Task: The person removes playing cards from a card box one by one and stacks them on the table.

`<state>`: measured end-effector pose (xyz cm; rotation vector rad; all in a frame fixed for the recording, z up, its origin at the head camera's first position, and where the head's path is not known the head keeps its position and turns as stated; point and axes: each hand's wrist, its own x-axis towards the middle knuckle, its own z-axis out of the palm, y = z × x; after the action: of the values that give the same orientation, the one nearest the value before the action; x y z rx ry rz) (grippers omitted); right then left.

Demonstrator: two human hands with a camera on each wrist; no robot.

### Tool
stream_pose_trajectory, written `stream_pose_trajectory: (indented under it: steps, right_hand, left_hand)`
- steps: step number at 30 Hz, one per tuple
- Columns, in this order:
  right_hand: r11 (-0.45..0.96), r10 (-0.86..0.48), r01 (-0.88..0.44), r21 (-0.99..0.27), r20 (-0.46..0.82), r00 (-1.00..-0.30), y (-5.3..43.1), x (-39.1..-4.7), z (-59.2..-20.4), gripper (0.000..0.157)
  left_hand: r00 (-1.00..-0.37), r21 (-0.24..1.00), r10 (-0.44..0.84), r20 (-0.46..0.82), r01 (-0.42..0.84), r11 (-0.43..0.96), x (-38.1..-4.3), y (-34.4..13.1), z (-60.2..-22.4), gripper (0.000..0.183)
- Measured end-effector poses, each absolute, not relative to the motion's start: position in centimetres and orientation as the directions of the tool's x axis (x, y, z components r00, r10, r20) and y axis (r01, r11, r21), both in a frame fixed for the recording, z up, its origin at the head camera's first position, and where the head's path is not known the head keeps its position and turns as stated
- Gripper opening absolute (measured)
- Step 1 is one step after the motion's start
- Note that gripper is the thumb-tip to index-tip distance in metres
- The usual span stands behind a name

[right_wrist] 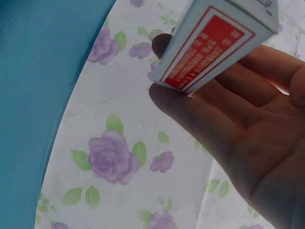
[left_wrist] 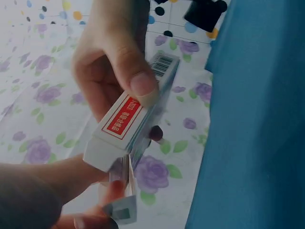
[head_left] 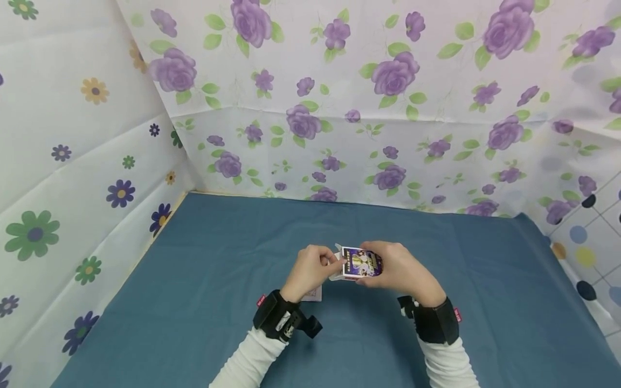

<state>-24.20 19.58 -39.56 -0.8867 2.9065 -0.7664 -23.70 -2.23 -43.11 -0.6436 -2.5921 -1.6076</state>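
**Card box held between both hands, flap end to the left**

You have the card box [head_left: 361, 262] lifted off the blue surface [head_left: 204, 280], out in front of you near the middle of the scene. Its long axis runs left to right between your hands, with the printed purple face turned up toward you.

Your right hand [head_left: 400, 269] does the carrying: its fingers [right_wrist: 209, 119] wrap under and behind the box, and in the left wrist view the thumb [left_wrist: 138, 81] presses on the narrow white side with the red label [left_wrist: 122, 119]. Your left hand [head_left: 310, 269] sits at the box's left end, fingers curled in and pinching at the opened flap [head_left: 338, 253], where pale card edges [left_wrist: 125, 191] show at the mouth. So the open end lies toward your left hand, and the closed end sits deep in your right.

The box itself is small and flat, white on its edges, with a barcode [left_wrist: 162, 64] at one end and red panels of small print [right_wrist: 205, 52] on the long sides; the print is too small to read.

A single card [head_left: 312, 293] lies on the surface just under your left wrist, partly hidden by it. Flowered cloth walls [head_left: 339, 108] stand at the far side and to the left.
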Motion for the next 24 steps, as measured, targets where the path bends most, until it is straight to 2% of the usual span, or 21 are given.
stream_pose_trajectory:
  steps: [5,10,21,24]
  right_hand:
    - [0.717,-0.534,-0.544,-0.436,0.158,-0.831,19.0,-23.8,-39.4,0.059]
    - [0.723,-0.536,-0.544,-0.426,0.152,-0.83,18.5,-23.8,-39.3,0.06]
    - [0.714,-0.547,-0.551,-0.432,0.146,-0.824,18.6,-24.2,-39.6,0.061]
    - [0.714,-0.547,-0.548,-0.436,0.143,-0.825,18.6,-24.1,-39.7,0.062]
  left_hand:
    - [-0.89,0.909,0.451,0.069,0.242,0.339,-24.5,-3.5,-43.2,0.025]
    - [-0.897,0.928,0.435,-0.08,0.092,0.361,-24.5,-3.8,-41.8,0.018]
    - [-0.89,0.92,0.452,-0.054,0.132,0.369,-24.3,-4.4,-41.1,0.027]
    - [-0.893,0.913,0.447,-0.054,0.137,0.384,-24.3,-4.4,-41.2,0.024]
